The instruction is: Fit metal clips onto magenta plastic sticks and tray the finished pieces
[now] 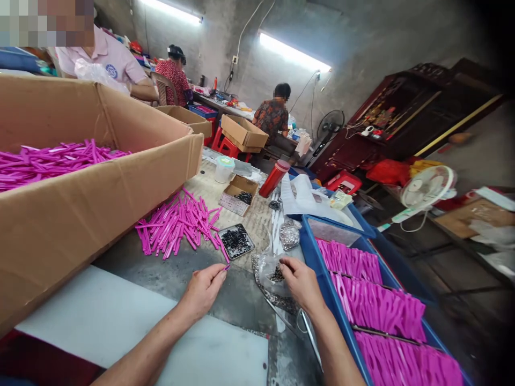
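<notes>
My left hand [204, 289] is closed in a pinch on a thin pink plastic stick [223, 257] that points up toward the loose pile of pink sticks [179, 222]. My right hand [300, 281] rests with curled fingers on a clear plastic bag of small dark metal parts [274, 274]; what its fingertips hold is hidden. A small black tray of dark metal parts [235, 241] lies just beyond both hands. The blue crate [322, 279] to the right holds rows of pink sticks [374, 305].
A big cardboard box [80, 214] full of pink sticks fills the left. Further back stand a small carton of parts [239, 194], a red bottle [273, 178], a plastic tub [223, 169] and a white fan [426, 188]. Other people [273, 115] work at tables behind.
</notes>
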Demonstrator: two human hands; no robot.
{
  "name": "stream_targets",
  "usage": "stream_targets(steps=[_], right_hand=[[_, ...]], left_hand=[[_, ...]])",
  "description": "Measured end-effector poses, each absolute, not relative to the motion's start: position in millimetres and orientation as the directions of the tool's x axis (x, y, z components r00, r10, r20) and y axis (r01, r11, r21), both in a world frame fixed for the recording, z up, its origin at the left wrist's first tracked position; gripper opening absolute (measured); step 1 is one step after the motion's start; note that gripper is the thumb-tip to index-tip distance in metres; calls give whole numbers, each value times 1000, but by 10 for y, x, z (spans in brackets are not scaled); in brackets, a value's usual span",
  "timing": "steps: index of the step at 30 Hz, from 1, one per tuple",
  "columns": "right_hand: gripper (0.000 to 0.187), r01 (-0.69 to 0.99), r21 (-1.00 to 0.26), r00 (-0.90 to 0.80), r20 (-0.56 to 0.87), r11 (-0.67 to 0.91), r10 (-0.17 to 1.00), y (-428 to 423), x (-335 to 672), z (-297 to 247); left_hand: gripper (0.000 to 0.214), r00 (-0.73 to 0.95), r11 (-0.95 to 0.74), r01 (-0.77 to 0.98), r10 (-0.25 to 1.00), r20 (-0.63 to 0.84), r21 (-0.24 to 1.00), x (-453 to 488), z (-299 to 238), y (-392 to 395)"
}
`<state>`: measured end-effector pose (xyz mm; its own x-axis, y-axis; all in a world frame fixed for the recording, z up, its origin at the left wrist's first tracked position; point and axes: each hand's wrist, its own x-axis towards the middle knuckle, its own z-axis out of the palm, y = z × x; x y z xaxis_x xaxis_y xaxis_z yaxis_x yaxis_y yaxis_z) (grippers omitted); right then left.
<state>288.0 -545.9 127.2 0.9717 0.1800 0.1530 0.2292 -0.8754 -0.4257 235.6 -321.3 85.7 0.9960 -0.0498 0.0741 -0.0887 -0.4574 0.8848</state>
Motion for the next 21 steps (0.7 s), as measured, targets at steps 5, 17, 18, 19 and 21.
stream_targets(steps=[5,17,18,19,21], right_hand=[[25,211,-213,971,-64,-954,229,-5462,2948,1252],[26,214,12,948,-245,-977,205,-5367,3037,1148],[26,216,20,947,-249,-976,204,-5362,3042,1150],[27,217,26,946,-254,-976,204,-5358,3046,1152],[26,221,38,943,-263,-975,204,-5352,3052,1159]], left_hand=[[25,997,-457,-80,-44,67,886,2360,860,-3203],[25,997,-461,-70,-45,55,885,2379,861,-3200],[25,997,-461,-69,-46,55,885,2375,860,-3198],[25,998,-461,-68,-46,53,885,2372,860,-3196],[25,998,-463,-65,-47,49,884,2371,861,-3195]])
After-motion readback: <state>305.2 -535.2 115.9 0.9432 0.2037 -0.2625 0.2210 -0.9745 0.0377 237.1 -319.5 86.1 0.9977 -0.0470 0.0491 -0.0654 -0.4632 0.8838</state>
